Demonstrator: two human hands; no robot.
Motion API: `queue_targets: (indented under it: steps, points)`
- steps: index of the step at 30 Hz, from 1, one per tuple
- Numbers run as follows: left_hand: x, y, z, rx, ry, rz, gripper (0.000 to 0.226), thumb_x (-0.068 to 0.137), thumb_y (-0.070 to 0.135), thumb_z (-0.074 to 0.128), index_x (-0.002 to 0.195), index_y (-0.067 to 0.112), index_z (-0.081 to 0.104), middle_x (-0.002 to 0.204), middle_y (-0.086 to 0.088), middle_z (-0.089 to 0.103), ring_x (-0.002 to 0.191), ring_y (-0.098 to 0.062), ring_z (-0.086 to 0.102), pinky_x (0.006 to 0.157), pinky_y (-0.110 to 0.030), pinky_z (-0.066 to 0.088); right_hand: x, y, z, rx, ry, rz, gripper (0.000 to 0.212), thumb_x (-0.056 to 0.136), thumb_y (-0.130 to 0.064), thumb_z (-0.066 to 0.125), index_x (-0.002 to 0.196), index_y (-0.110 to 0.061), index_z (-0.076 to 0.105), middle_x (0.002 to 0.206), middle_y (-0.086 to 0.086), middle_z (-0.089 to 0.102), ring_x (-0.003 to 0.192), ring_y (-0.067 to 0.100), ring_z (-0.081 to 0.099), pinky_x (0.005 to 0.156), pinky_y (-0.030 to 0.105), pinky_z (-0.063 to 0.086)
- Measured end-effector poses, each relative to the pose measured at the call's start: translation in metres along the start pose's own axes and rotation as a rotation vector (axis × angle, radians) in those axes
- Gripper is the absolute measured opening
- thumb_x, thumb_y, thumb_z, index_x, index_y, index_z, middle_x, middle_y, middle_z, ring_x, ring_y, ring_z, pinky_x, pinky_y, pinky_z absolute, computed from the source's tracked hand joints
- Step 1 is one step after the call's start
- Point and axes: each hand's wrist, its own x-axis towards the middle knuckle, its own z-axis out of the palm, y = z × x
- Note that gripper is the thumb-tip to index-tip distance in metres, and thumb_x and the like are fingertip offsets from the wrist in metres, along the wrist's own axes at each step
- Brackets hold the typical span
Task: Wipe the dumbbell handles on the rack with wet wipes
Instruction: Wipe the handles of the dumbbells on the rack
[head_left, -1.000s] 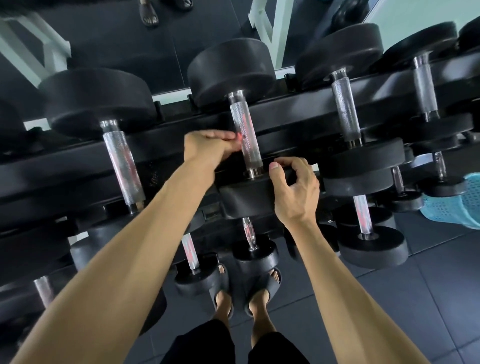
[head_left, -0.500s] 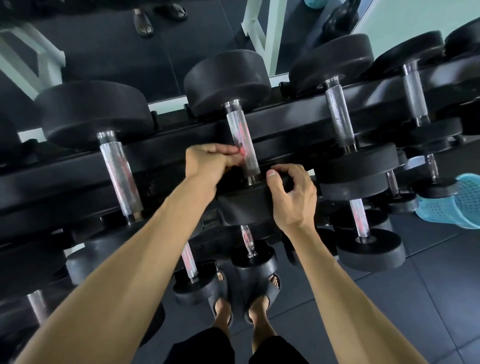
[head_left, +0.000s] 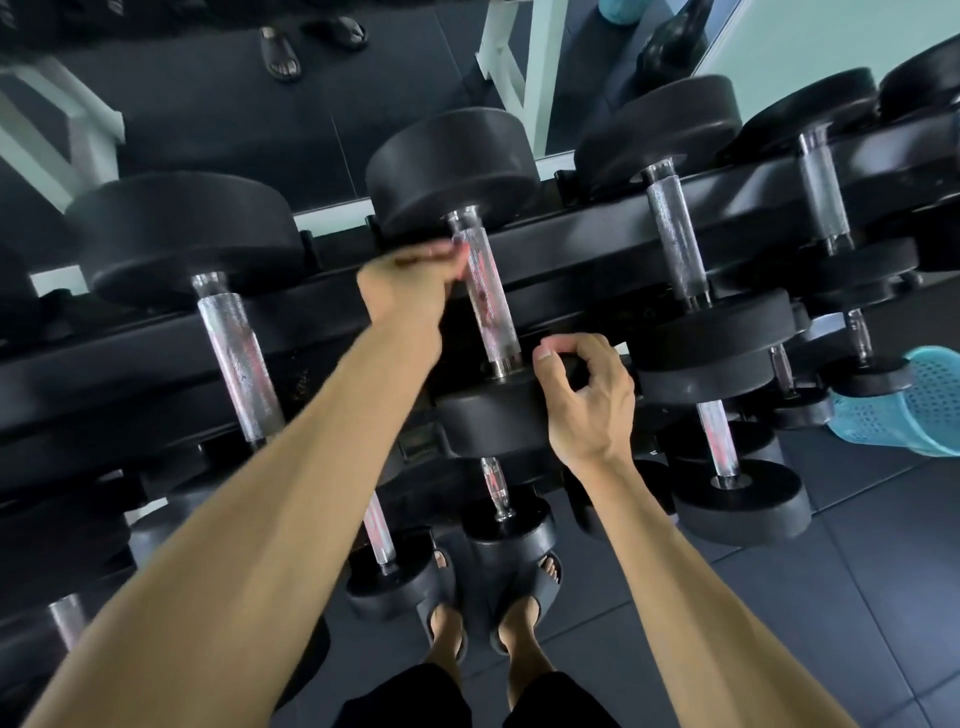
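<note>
- On the far left of the top tier of the black steel dumbbell rack (head_left: 597, 249), a black round-headed dumbbell with a knurled chrome handle (head_left: 236, 358) lies untouched.
- Next along, my left hand (head_left: 410, 291) is curled against the upper part of the middle dumbbell's knurled chrome handle (head_left: 491, 301); the hand is blurred, and I cannot see a wet wipe in it, so whether it holds one I cannot tell.
- Just right of that, my right hand (head_left: 587, 400) grips the rim of the same dumbbell's near black rubber head (head_left: 493, 415), thumb on top and fingers curled round the edge.
- Further right, two more chrome-handled dumbbells (head_left: 675, 244) wait on the rack, with a pale blue perforated plastic basket (head_left: 914, 405) on the dark floor tiles beyond.
- My judgement: this handle is mid-wipe, with several left to do.
- Risks: a hard rub could roll the dumbbell in its cradle and pinch my right fingers, or tip it towards my sandalled feet (head_left: 488, 613) directly below; a damp handle may also slip.
</note>
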Motion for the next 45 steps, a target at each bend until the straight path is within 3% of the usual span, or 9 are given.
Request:
queue_targets:
  steps: [3,8,12,18,23,28,34,39,45]
  points:
    - [0.010,0.004,0.007,-0.106,0.046,-0.033,0.038,0.067,-0.010,0.083,0.043,0.017,0.069,0.064,0.000,0.073,0.077,-0.017,0.071,0.092,-0.037,0.057,0.001,-0.001,0.000,0.005,-0.007,0.013,0.047,0.076,-0.057,0.047,0.092,-0.019,0.071,0.099,-0.012,0.068,0.103,0.012,0.061,0.091,0.030,0.046]
    - [-0.023,-0.021,-0.014,0.018,-0.098,-0.024,0.024,0.067,-0.008,0.083,0.064,0.014,0.073,0.078,-0.007,0.076,0.079,-0.018,0.073,0.091,-0.035,0.057,0.000,-0.002,-0.001,0.010,0.004,0.025,0.043,0.076,-0.056,0.048,0.091,-0.023,0.071,0.094,-0.014,0.065,0.098,0.011,0.060,0.091,0.035,0.048]
    - [0.013,0.003,0.003,-0.040,0.012,0.027,0.029,0.064,-0.004,0.087,0.053,0.019,0.073,0.068,-0.003,0.074,0.073,-0.017,0.071,0.092,-0.037,0.057,0.000,-0.002,-0.001,0.001,-0.001,0.028,0.047,0.075,-0.057,0.047,0.091,-0.020,0.071,0.098,-0.012,0.067,0.102,0.010,0.060,0.092,0.034,0.047]
    - [-0.038,-0.031,-0.027,0.347,-0.187,0.068,0.020,0.070,0.002,0.085,0.070,0.018,0.075,0.071,0.000,0.074,0.070,-0.010,0.069,0.082,-0.028,0.058,0.001,-0.004,-0.001,0.005,0.005,0.016,0.041,0.076,-0.057,0.048,0.088,-0.024,0.070,0.092,-0.016,0.064,0.097,0.011,0.060,0.090,0.034,0.048]
    - [-0.016,-0.016,-0.016,0.260,-0.105,0.157,0.021,0.069,0.000,0.086,0.069,0.018,0.075,0.074,-0.003,0.076,0.072,-0.013,0.072,0.085,-0.030,0.059,0.001,-0.002,-0.001,0.010,-0.003,0.021,0.043,0.076,-0.056,0.048,0.089,-0.022,0.071,0.093,-0.014,0.065,0.097,0.012,0.060,0.088,0.031,0.047]
    - [-0.041,-0.038,-0.036,0.653,-0.324,0.105,0.019,0.066,0.011,0.089,0.067,0.024,0.075,0.068,0.005,0.073,0.060,-0.002,0.064,0.067,-0.018,0.052,0.001,-0.002,0.000,0.011,0.018,0.004,0.044,0.076,-0.055,0.048,0.088,-0.020,0.072,0.093,-0.014,0.065,0.097,0.011,0.059,0.088,0.030,0.046]
    - [-0.025,-0.028,-0.025,0.586,-0.235,0.329,0.018,0.069,0.013,0.089,0.072,0.025,0.075,0.077,0.006,0.076,0.077,-0.004,0.072,0.081,-0.018,0.054,0.001,-0.001,0.000,0.025,0.007,0.005,0.038,0.077,-0.054,0.049,0.087,-0.024,0.070,0.092,-0.016,0.064,0.097,0.013,0.060,0.087,0.029,0.046]
    - [-0.038,-0.041,-0.038,0.745,-0.332,0.351,0.027,0.070,0.010,0.088,0.065,0.032,0.074,0.067,0.012,0.072,0.065,0.003,0.067,0.067,-0.014,0.052,0.001,-0.001,0.000,0.015,0.009,0.002,0.042,0.076,-0.056,0.047,0.089,-0.024,0.071,0.093,-0.016,0.064,0.099,0.009,0.058,0.086,0.024,0.043]
    - [-0.019,-0.011,-0.019,0.608,-0.174,0.537,0.026,0.074,0.010,0.085,0.070,0.033,0.073,0.067,0.022,0.068,0.070,0.007,0.067,0.074,-0.011,0.052,0.001,0.001,0.001,0.023,0.001,0.011,0.042,0.077,-0.057,0.048,0.089,-0.023,0.071,0.093,-0.015,0.064,0.099,0.010,0.059,0.088,0.027,0.045]
